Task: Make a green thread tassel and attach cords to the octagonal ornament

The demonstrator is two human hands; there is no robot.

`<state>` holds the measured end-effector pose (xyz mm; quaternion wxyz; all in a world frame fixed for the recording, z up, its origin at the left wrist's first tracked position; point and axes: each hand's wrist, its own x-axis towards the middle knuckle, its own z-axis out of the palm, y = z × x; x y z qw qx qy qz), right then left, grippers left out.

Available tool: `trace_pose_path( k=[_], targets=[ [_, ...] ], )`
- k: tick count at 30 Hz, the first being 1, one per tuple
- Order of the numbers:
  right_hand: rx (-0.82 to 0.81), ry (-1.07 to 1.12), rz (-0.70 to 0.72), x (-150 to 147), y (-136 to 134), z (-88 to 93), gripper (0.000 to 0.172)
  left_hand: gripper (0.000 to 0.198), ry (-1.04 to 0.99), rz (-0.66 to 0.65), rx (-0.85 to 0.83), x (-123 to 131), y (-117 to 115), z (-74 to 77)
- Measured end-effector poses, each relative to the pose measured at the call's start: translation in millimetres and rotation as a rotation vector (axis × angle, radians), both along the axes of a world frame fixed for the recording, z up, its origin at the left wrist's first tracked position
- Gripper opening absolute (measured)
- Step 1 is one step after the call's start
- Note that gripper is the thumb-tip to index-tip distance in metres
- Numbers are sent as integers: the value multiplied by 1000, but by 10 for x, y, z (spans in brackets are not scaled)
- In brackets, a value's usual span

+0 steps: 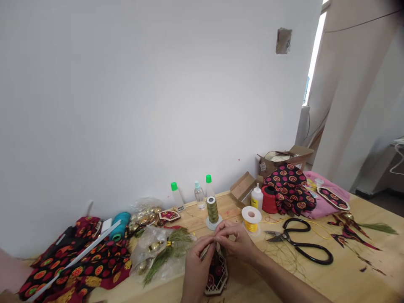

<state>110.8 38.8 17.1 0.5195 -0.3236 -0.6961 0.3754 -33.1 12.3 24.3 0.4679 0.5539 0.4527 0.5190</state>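
Observation:
My left hand (199,263) and my right hand (235,240) meet near the table's front, their fingertips pinched together. What they pinch is too small and covered to make out. Just below the fingertips is a flat ornament (217,275) with dark patterned fabric and a pale lattice rim, partly hidden by my left hand. Right behind the hands stands a spool of olive-green thread (212,210). To the right are a spool of yellow cord (251,221) and black-handled scissors (296,240) with the blades pointing left. Loose green threads (288,254) lie by the scissors.
Patterned fabric (107,263), a teal thread cone (120,227) and bagged gold bells (145,215) fill the left. Green-capped bottles (177,197) line the wall. A glue bottle (257,198), red thread cone (269,201) and cardboard box (285,158) stand at the back right.

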Motion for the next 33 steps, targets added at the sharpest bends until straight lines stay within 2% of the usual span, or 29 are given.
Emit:
trace_pose_path(
  k=[5, 7, 11, 15, 18, 21, 24, 28, 33],
  targets=[
    [-224, 70, 37, 42, 24, 26, 48, 12, -81, 38, -149, 5, 1, 2],
    [-272, 53, 92, 68, -1, 70, 52, 13, -83, 33, -137, 7, -4, 31],
    [-265, -14, 179, 123, -143, 174, 37, 10, -40, -8, -5, -1, -27, 101],
    [-229, -57, 87, 155, -377, 167, 27, 8, -91, -28, 3, -17, -52, 67],
    [-196, -75, 0, 142, -583, 74, 18, 6, -226, -126, -26, -18, -66, -13],
    [-276, -38, -12, 129, -764, -26, 19, 8, -384, -268, -13, -16, -76, -74],
    [-400, 4, 18, 180, -880, -69, 26, 8, -434, -319, 19, -21, -85, -82],
    [-443, 48, -10, 345, -942, -11, 36, 8, -435, -339, 35, -35, -99, -50],
    [-400, 109, -58, 482, -967, 156, 36, 8, -400, -385, 50, -31, -108, -27]
  ],
)
